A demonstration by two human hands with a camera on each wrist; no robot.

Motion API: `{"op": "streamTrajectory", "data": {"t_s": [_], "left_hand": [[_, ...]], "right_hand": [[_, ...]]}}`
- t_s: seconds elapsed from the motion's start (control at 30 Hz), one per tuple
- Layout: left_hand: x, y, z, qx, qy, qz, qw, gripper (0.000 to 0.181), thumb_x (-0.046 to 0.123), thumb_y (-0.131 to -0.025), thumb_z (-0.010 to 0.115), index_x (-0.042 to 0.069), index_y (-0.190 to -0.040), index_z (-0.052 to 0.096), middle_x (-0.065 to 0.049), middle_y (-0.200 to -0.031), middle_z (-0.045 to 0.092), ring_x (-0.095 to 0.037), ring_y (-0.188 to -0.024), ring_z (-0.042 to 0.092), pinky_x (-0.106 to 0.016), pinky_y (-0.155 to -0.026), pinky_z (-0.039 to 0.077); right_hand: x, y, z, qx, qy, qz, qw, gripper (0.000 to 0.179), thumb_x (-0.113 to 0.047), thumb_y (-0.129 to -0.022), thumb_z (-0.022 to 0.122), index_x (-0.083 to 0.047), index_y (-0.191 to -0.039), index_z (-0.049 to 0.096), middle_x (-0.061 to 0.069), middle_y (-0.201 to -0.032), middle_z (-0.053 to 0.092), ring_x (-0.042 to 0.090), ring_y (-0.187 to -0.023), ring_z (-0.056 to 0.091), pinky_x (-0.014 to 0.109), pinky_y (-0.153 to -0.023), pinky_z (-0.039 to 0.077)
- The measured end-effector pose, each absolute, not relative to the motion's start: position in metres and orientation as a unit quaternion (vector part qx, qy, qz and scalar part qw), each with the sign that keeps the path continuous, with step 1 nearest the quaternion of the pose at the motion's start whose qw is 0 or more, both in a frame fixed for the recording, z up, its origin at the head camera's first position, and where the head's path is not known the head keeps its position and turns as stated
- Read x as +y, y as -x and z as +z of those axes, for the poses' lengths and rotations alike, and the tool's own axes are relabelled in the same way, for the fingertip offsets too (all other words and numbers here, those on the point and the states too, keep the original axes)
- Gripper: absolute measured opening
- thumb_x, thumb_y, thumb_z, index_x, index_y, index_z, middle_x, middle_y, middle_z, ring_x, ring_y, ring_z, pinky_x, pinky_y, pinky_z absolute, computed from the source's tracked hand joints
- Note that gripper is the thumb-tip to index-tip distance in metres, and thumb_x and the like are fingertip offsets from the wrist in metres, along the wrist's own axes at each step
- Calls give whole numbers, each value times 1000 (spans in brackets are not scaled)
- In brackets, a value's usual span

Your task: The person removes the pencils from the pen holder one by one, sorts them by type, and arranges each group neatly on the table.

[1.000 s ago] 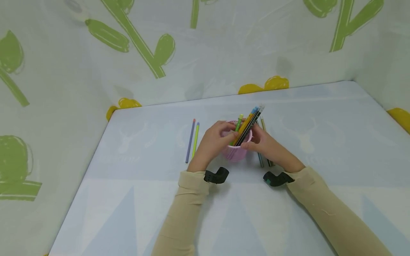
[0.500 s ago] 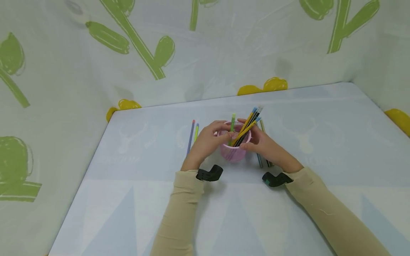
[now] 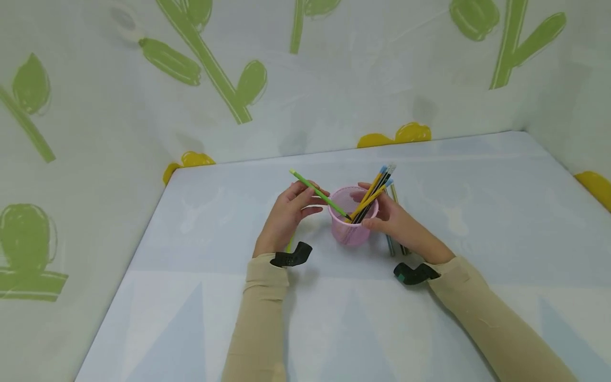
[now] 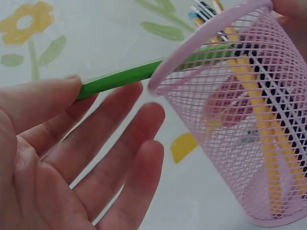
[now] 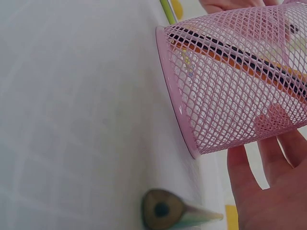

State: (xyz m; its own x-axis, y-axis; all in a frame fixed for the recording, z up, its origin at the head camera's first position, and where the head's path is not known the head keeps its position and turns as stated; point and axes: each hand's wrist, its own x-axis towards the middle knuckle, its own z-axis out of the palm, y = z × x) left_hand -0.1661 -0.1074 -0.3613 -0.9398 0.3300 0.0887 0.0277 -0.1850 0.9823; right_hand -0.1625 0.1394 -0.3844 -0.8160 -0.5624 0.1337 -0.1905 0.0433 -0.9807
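In the head view, my left hand [image 3: 281, 220] pinches a green pencil [image 3: 315, 192] between thumb and fingers. The pencil slants down to the right, its dark tip inside the mouth of a pink mesh pencil cup [image 3: 350, 234]. Close up in the left wrist view, the thumb presses the green pencil [image 4: 122, 77] while the other fingers stay extended. The right hand [image 3: 400, 227] curls round the cup's right side and steadies it upright. Several yellow pencils [image 3: 373, 196] and black pencils lean to the right in the cup; the mesh shows them in the right wrist view.
To the right of the cup, partly behind the right hand, pencils [image 3: 390, 246] lie on the table [image 3: 200, 318]. A lime pencil [image 3: 289, 245] shows beside the left wrist. Patterned cloth walls [image 3: 324, 101] stand behind and at both sides.
The left hand has moved left, away from the cup, drawing the green pencil from upright in it to a slant across its rim. The right hand has stayed on the cup.
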Motion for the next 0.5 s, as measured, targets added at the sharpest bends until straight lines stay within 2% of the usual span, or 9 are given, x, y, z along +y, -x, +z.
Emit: {"op": "streamTrajectory", "data": {"t_s": [0.17,0.27,0.4,0.5], "left_hand": [[-118,174,-374,565,-106,814,85,24,21,-92,50,3,-106,49,-17,-104,59,-29,-94,59,-38,-85,45],[-124,179,-382,504,-84,858,51,24,21,-92,50,5,-109,49,-12,-97,58,-23,-84,60,-31,-76,49],[-133,183,-388,446,-49,893,-4,32,22,-92,50,4,-118,48,-8,-92,56,-17,-73,58,-23,-64,47],[-139,182,-391,471,-8,882,-21,37,24,-91,51,4,-122,48,-8,-90,55,-16,-68,54,-22,-60,46]], "right_hand": [[142,170,-398,711,268,-635,141,67,-4,-86,55,-18,-140,19,5,-136,37,18,-128,28,45,-104,20],[143,172,-402,710,275,-634,138,67,-8,-86,56,-19,-140,19,5,-136,37,18,-127,29,45,-104,20],[143,173,-404,700,283,-640,138,67,-11,-86,57,-19,-140,18,6,-137,35,20,-128,29,47,-103,20],[144,173,-404,697,286,-643,138,68,-11,-86,58,-18,-140,18,7,-137,35,21,-128,28,47,-103,19]]}}
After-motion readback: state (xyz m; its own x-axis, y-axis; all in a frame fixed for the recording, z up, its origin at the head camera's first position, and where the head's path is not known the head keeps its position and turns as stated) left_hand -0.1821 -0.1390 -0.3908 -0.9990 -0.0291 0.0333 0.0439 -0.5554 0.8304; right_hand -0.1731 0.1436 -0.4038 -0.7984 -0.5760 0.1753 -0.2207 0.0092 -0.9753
